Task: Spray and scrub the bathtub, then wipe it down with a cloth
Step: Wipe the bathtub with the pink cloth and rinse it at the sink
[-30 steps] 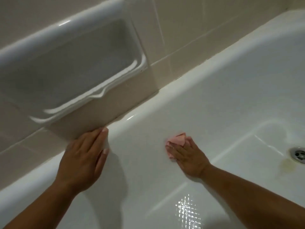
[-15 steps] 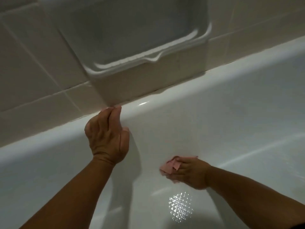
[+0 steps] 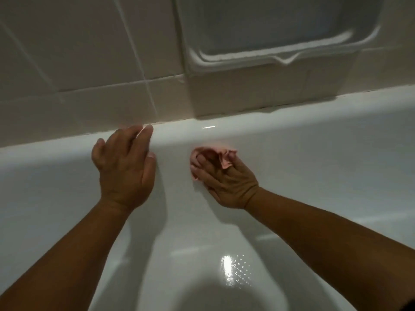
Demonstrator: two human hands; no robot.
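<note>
The white bathtub [image 3: 314,153] fills the lower view, its far rim running along the tiled wall. My right hand [image 3: 226,182] holds a crumpled pink cloth [image 3: 221,156] against the tub's far inner wall, just below the rim; the cloth bunches up between and over my fingers. My left hand [image 3: 125,162] rests on the rim to the left of it, fingers spread over the edge and fingertips near the wall joint. About a hand's width separates the two hands.
Beige wall tiles [image 3: 89,52] rise behind the tub. A recessed white soap dish [image 3: 280,41] is set into the wall at the upper right. The glossy tub floor [image 3: 224,277] lies below my arms, with a light reflection on it.
My right hand has carried the cloth up the inner wall from low down to just under the rim. The view has swung left; the drain is out of sight. My left hand stays on the rim.
</note>
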